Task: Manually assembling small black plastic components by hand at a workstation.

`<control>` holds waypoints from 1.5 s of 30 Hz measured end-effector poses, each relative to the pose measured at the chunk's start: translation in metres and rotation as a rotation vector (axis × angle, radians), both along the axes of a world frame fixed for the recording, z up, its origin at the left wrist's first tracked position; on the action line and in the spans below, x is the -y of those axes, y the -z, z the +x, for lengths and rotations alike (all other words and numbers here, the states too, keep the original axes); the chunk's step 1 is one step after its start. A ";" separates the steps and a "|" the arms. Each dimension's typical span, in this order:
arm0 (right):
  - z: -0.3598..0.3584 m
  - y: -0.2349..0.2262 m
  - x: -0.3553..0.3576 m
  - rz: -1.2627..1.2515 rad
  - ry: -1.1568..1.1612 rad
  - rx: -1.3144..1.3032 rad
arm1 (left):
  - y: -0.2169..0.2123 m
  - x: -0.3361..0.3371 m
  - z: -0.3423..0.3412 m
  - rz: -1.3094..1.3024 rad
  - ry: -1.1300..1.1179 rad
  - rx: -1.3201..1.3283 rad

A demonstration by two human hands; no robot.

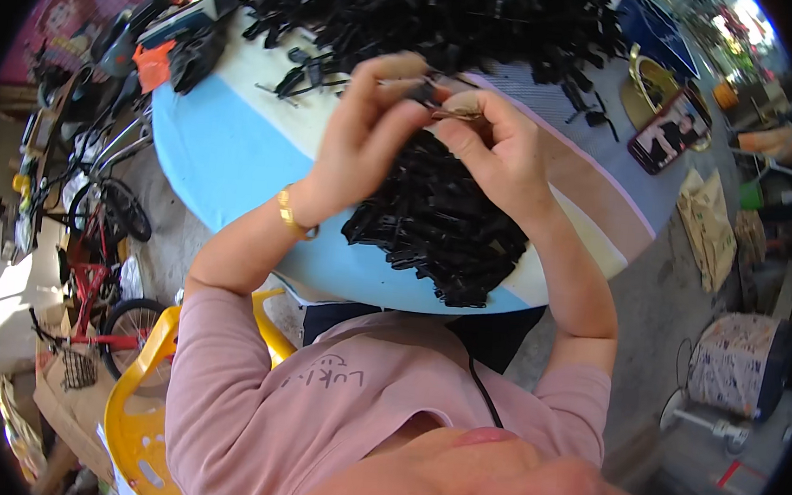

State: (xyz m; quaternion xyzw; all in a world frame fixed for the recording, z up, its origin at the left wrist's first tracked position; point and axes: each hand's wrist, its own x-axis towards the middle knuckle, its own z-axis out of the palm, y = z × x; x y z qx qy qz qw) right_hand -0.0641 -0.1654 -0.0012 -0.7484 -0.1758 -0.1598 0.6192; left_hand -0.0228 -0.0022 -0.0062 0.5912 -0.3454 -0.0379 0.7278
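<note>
My left hand and my right hand meet above the round table, fingertips close together. Between them is a small black piece, pinched by the left thumb and fingers. The right thumb and forefinger are closed at its other side; blur and the fingers hide its exact shape. Just under the hands lies a neat pile of black pieces, near the table's front edge. Beyond the hands spreads a larger, loose heap of similar black pieces, with a few strays in front of it.
The table has a blue, cream and brown striped cover. A phone with a lit screen stands at the right, beside a blue box. An orange wrapper and a black bag lie at the left. A yellow chair stands behind.
</note>
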 end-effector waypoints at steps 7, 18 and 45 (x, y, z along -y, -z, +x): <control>-0.008 -0.008 0.006 -0.226 0.151 0.312 | -0.006 -0.004 0.016 -0.377 0.446 -0.706; -0.005 -0.005 0.009 -0.176 0.142 -0.052 | 0.003 -0.001 0.000 0.155 0.311 -0.161; 0.001 -0.017 0.024 -0.209 -0.158 -0.445 | 0.007 -0.003 -0.005 0.258 -0.172 0.498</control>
